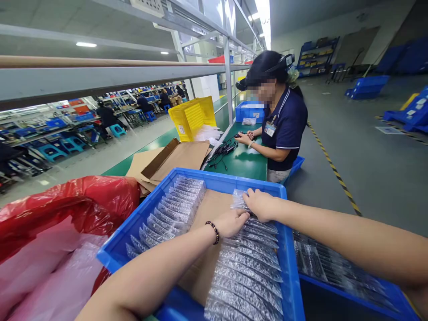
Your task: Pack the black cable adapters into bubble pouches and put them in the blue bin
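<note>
A blue plastic bin (294, 267) holds two rows of clear bubble-wrap bags standing on edge, with brown cardboard (203, 214) between the rows. At the far end of the right-hand row, my right hand (261, 205) is closed over a bubble-wrap bag (238, 198). My left hand (230, 223), with a beaded bracelet at the wrist, is closed at the inner edge of the same row, just nearer to me; its fingertips are partly hidden among the bags. More bubble-wrap bags (247, 272) lean toward me in this row. The left row (180, 200) lies apart from both hands.
Left of the bin are a red plastic bag (113, 196) and pink bags (50, 263). Behind it lie cardboard sheets (180, 156) and a yellow bin (190, 118). A co-worker (284, 120) handles black cables (224, 151). Another filled blue bin (354, 290) stands at lower right.
</note>
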Available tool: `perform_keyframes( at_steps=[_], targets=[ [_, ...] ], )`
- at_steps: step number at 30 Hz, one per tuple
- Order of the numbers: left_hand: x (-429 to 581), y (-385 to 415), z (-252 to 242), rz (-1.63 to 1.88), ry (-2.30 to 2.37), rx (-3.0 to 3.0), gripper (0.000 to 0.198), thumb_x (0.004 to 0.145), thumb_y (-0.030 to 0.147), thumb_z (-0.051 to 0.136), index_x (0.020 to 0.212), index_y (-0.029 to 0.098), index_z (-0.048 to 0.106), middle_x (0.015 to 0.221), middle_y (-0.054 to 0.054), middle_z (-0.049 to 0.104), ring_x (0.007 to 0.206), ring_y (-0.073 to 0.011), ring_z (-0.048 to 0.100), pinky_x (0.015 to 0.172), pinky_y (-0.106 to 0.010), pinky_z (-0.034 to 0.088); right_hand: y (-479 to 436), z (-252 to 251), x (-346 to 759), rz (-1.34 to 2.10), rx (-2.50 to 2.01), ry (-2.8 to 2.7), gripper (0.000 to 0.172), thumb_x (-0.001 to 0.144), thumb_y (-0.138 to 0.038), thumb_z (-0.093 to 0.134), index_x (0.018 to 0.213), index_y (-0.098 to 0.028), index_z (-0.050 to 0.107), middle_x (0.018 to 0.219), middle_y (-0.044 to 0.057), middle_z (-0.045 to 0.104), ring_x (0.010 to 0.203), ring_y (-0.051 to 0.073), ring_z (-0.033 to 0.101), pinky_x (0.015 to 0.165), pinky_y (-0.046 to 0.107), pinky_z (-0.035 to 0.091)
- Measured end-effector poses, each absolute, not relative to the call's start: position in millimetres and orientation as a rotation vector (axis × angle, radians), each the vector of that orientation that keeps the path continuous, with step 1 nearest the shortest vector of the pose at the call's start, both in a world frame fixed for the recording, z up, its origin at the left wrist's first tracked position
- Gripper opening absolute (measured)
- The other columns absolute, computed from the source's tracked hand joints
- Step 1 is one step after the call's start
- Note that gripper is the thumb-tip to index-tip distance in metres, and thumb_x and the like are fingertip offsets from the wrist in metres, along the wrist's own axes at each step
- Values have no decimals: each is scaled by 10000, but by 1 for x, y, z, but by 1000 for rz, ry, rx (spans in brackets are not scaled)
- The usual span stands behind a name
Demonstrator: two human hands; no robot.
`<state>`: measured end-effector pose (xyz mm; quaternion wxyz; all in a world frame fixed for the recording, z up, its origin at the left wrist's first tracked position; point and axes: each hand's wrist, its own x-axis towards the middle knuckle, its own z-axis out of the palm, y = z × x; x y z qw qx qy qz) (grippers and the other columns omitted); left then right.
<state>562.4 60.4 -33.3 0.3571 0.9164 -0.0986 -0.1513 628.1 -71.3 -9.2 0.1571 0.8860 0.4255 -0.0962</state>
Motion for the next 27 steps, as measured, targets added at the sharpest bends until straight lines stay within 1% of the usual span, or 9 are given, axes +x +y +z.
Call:
perform_keyframes(
  at_steps=[3, 6, 10, 12, 16, 20, 23, 25, 27],
  targets=[
    [562, 59, -27, -447, -181, 2429, 390, 840, 424, 272, 955, 169, 543, 861, -79, 639, 806, -223, 578, 751, -333, 424, -74, -7, 633, -461, 2586, 1215, 692, 568, -110, 628, 1211, -25, 389, 1051, 208, 526, 879, 312, 585, 667, 343, 491],
    [562, 59, -23, -468, -128, 2438, 357, 837, 432, 262, 875, 175, 506, 806, -69, 607, 788, -216, 563, 734, -325, 413, -80, -13, 634, -396, 2685, 1200, 553, 620, -92, 576, 1149, -36, 425, 986, 183, 571, 892, 292, 593, 698, 333, 484],
    [562, 61, -23, -457, -37, 2368, 265, 822, 408, 306, 874, 188, 443, 761, -23, 549, 751, -180, 535, 717, -296, 404, -86, -20, 630, -279, 2685, 1205, 403, 653, -68, 531, 1054, -35, 501, 1045, 219, 540, 910, 303, 586, 727, 364, 477],
    [562, 61, -24, -449, 23, 2328, 242, 813, 391, 327, 908, 186, 415, 726, 1, 516, 711, -163, 515, 688, -285, 403, -86, -19, 630, -269, 2656, 1221, 391, 654, -65, 533, 1042, -26, 519, 1027, 230, 553, 911, 315, 587, 726, 378, 477],
    [563, 61, -25, -450, 40, 2300, 233, 810, 385, 338, 925, 188, 384, 667, 31, 453, 663, -146, 476, 648, -271, 388, -80, -9, 637, -421, 2595, 1259, 428, 609, -61, 575, 1033, -23, 534, 879, 192, 634, 830, 313, 621, 646, 348, 492],
    [565, 63, -27, -438, 53, 2296, 247, 800, 395, 354, 934, 189, 377, 658, 39, 439, 643, -137, 462, 625, -263, 380, -76, -3, 642, -515, 2568, 1264, 385, 576, -55, 598, 961, -39, 573, 873, 190, 650, 838, 313, 623, 636, 322, 485],
    [570, 66, -32, -397, 85, 2264, 298, 807, 408, 351, 997, 180, 376, 624, 42, 459, 595, -134, 479, 592, -259, 396, -83, -4, 643, -470, 2641, 1253, 478, 598, -153, 644, 1049, -47, 529, 927, 188, 640, 874, 310, 611, 654, 316, 476],
    [575, 69, -36, -324, 117, 2251, 378, 821, 422, 335, 1089, 156, 344, 629, 26, 502, 594, -146, 512, 600, -270, 419, -91, -4, 644, -415, 2733, 1236, 640, 589, -265, 685, 1145, -48, 455, 950, 186, 632, 878, 314, 605, 656, 324, 471],
    [581, 73, -38, -202, 146, 2263, 428, 833, 405, 334, 1164, 135, 311, 727, -23, 563, 686, -170, 554, 675, -299, 439, -98, -3, 647, -405, 2800, 1238, 763, 581, -362, 693, 1210, -55, 390, 951, 180, 630, 870, 315, 604, 661, 333, 464]
  ],
)
